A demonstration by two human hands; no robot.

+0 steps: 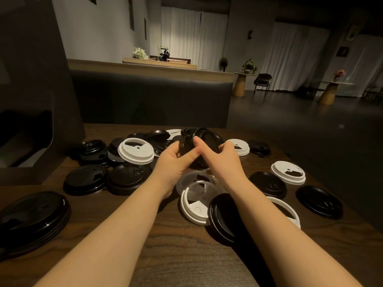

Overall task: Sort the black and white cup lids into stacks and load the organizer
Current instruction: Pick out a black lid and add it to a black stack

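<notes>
1. Left hand (pixel 173 160) & right hand (pixel 220 156) both curled round a black lid stack (pixel 200 146), held above the wooden table (pixel 186 255).
2. Loose black/white lids scattered round; another black stack (pixel 33 218) at near left.
3. Dark organizer (pixel 31 100) stands at far left.

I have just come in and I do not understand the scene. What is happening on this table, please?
A person is sorting cup lids. Both hands, the left hand and the right hand, hold a small stack of black lids tilted above the wooden table. Many loose black and white lids lie scattered around. A finished black stack sits at the near left. The dark organizer stands at the far left.
</notes>
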